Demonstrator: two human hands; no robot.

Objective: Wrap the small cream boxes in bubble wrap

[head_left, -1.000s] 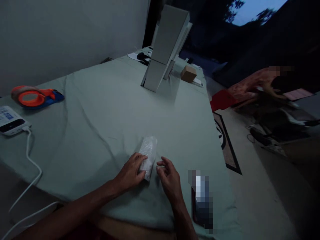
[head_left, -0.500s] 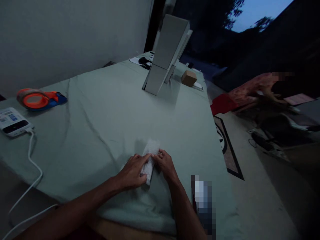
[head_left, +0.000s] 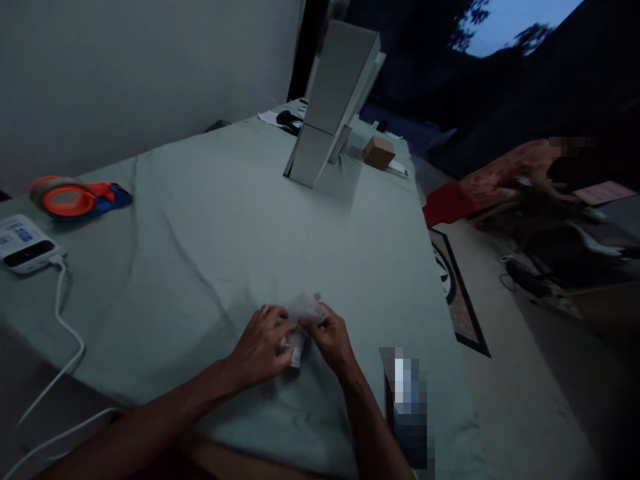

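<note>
Between my hands, near the front edge of the table, is a small long piece of whitish bubble wrap point(head_left: 306, 308), apparently around something whose kind I cannot make out. My left hand point(head_left: 265, 343) lies along its left side, fingers bent over it and thumb at the near end. On the right, my right hand point(head_left: 330, 333) pinches the far end of the wrap between thumb and fingers. That far end is raised and slightly blurred. The near end shows below my left fingers, close to the cloth.
A tape dispenser point(head_left: 75, 199) and a white device with a cable point(head_left: 30, 243) lie at left. Tall white boxes point(head_left: 335, 93) and a brown box point(head_left: 379, 153) stand farther back. A pixelated item point(head_left: 407, 407) is at right. Another person point(head_left: 520, 170) sits beyond the table.
The far end of the bubble wrap, flat along the piece before, is now lifted and folded toward me by my right hand. My left hand has shifted slightly, its fingers more bent.
</note>
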